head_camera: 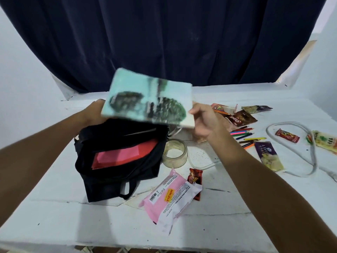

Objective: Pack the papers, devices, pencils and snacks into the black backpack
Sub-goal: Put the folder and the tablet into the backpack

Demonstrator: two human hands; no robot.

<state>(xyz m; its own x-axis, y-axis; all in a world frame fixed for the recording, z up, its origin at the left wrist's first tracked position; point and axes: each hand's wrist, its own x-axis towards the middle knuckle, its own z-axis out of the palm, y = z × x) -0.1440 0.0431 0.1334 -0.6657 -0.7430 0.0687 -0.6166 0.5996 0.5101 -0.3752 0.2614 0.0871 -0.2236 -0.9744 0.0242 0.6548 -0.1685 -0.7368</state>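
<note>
Backpack (116, 157), black, soft fabric, is stood on the white table (54, 216) w/ its main compartment unzipped; red/pink papers (118, 156) are already seen inside. Above the opening a teal book (147, 99) is held, blurred, tilted.

Left hand (93, 114): grip is closed on the book's near-left edge, fingers hidden under the cover. Right hand (204, 121): fingers loosely curled just beside the book's right corner; contact can't be told because of the blur, and nothing is seen to be grasped.

Handling, as judged: book looks thin, light, fairly stiff w/ a smooth cover, so it should be taken by an edge, thumb on top, and slid in spine-first alongside the papers. Bag walls are floppy; the mouth prob. needs to be held open w/ the other hand or the book may catch on the rim.

Still on the table, right of the bag: coloured pencils (244, 136), loose, apt to roll, best gathered in a bunch; snack packets (242, 117), crinkly, light, slippery, crushable; pink packet (169, 199), soft, near the bag's front; white cable (295, 148), limp; tape roll (175, 152) just beside the bag.
</note>
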